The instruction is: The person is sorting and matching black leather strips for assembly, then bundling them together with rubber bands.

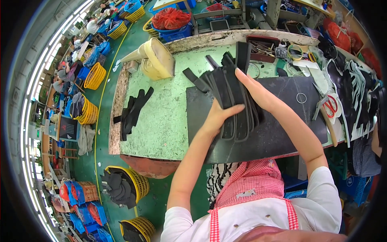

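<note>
A thick bundle of black strips [231, 90] stands fanned out between my hands above a dark grey mat [282, 137]. My left hand [221, 117] grips the bundle low on its left side, thumb laid across the front. Along the upper right side, my right hand [254, 86] presses against the strips with its fingers stretched toward their top ends; its thumb is hidden. A smaller pile of black strips [136, 111] lies apart at the left on the green worktable [161, 133].
A cream-coloured container [159, 60] stands at the table's far left. Scissors with red handles [331, 106], a metal ring [301, 98] and a dark red tray of tools [262, 47] lie to the right. Yellow baskets [139, 183] stand on the floor at the left.
</note>
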{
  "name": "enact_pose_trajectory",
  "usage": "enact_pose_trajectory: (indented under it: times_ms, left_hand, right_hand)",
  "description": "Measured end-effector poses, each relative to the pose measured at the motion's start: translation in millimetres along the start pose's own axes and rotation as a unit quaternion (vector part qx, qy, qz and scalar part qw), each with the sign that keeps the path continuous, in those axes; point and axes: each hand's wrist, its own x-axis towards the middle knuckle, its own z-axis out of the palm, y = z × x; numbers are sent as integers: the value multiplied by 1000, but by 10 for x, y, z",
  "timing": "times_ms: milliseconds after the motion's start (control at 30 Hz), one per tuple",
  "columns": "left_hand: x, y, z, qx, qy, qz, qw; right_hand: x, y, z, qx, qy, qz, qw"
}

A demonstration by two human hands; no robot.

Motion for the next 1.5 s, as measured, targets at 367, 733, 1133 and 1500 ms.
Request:
enact_pose_trajectory:
  times_ms: [367,733,1133,1500]
  left_hand:
    - [-828,-346,-247,-171,110,-73,976]
    - [-1178,-391,-702,-262,120,-90,953]
    - [-1775,-394,-1219,-269,80,-48,959]
    - [-2185,-168,-1195,-218,161,-59,961]
  right_hand:
    - [77,257,848,-133,-3,-212,968]
    - [353,150,1251,-13,30,-172,985]
    - [1884,611,748,-475,129,-143,859]
    - [1147,4,637,-249,-87,160,951]
